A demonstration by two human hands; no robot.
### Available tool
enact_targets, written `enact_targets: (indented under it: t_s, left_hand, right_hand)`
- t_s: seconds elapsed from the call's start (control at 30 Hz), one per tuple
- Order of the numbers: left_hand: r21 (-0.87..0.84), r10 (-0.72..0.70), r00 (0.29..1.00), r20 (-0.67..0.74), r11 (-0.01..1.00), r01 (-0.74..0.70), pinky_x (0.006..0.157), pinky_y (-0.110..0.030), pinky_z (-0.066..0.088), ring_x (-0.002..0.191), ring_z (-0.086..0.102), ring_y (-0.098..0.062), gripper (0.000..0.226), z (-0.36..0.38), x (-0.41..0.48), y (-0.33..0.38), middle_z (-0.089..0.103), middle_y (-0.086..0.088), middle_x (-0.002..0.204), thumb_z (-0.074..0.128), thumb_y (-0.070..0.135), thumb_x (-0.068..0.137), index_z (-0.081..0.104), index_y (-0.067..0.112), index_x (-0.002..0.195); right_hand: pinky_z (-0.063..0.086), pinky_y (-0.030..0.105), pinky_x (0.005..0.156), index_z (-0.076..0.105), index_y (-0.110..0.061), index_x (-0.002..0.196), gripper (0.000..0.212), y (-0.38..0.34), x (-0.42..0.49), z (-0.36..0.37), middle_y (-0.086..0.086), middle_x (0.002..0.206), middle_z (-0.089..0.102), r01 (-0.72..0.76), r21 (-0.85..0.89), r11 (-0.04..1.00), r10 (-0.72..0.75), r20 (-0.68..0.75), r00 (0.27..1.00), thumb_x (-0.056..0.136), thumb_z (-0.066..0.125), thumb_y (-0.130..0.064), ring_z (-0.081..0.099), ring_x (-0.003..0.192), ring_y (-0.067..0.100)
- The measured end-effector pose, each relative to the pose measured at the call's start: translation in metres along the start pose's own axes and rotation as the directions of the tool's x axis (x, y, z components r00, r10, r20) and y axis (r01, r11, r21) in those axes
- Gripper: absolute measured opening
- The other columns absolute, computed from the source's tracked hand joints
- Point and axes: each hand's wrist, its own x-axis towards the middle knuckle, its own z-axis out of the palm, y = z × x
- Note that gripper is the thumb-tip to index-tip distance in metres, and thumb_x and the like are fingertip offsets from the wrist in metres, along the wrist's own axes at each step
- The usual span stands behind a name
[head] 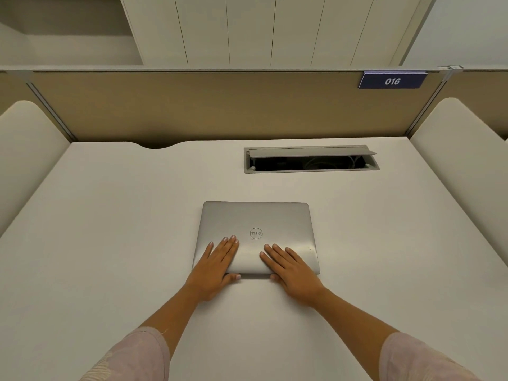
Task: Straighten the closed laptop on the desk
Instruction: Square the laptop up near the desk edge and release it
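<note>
I have both hands flat on the lid. My left hand (217, 266) lies palm down on the near left part, fingers spread narrow and pointing away from me, the thumb hooked over the near edge. My right hand (291, 266) mirrors it on the near right part, fingers together and angled a little inward, its thumb also curled at the near edge. Neither hand clamps anything; they press and rest, open-palmed.

Under them sits the closed silver metal laptop with the round logo on its lid (255, 226), lying on the plain white desk top (110, 243), centred in front of me and well short of the grey rectangular cable hatch with its flap raised (310, 159) set into the desk further back and slightly right.

The relation that matters: the laptop's long axis runs left to right across my view, and its far edge looks close to parallel with the beige back partition (192, 105). The wide lens bends lines, so I cannot be sure whether a slight skew remains. Both hands are equally near, one on each side of the centre line, so I judge any correction would be a small twist, one palm pushing and the other drawing back.
</note>
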Motion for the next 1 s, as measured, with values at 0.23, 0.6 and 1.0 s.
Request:
enact_targets:
  t_s: [0.23,0.6,1.0]
  left_hand:
    - [-0.032,-0.051,0.998,-0.041,0.998,0.050,0.119,-0.038,-0.008,0.148,-0.012,-0.017,0.079,0.003,-0.005,0.008,-0.013,0.005,0.159,0.016,0.062,0.091,-0.005,0.018,0.153]
    - [-0.020,-0.054,0.991,-0.124,0.998,0.052,0.118,-0.045,0.006,0.150,0.009,-0.022,0.071,0.036,-0.052,0.035,0.010,-0.004,0.163,0.022,0.054,0.098,0.010,0.012,0.154]
    - [-0.087,-0.052,0.994,-0.101,0.995,0.043,0.118,-0.044,-0.001,0.149,-0.008,-0.013,0.073,0.051,-0.105,0.054,-0.003,0.001,0.163,0.023,0.055,0.098,0.001,0.015,0.154]
  right_hand:
    - [0.011,0.041,0.120,0.021,-0.021,0.154,0.053,-0.009,-0.002,0.004,-0.001,0.162,0.018,-0.075,0.018,0.997,0.075,-0.001,0.997,0.103,0.035,-0.023,0.016,0.149,0.023]
    - [0.000,0.035,0.121,0.007,-0.029,0.155,0.060,-0.041,-0.049,0.027,-0.013,0.163,0.006,-0.214,0.086,0.973,0.218,-0.041,0.975,0.102,0.031,-0.042,-0.001,0.151,0.014]
    - [0.005,0.035,0.121,0.005,-0.031,0.155,0.067,-0.081,-0.082,0.033,-0.015,0.163,0.004,-0.187,0.190,0.964,0.194,-0.016,0.981,0.099,0.035,-0.052,0.000,0.151,0.010]
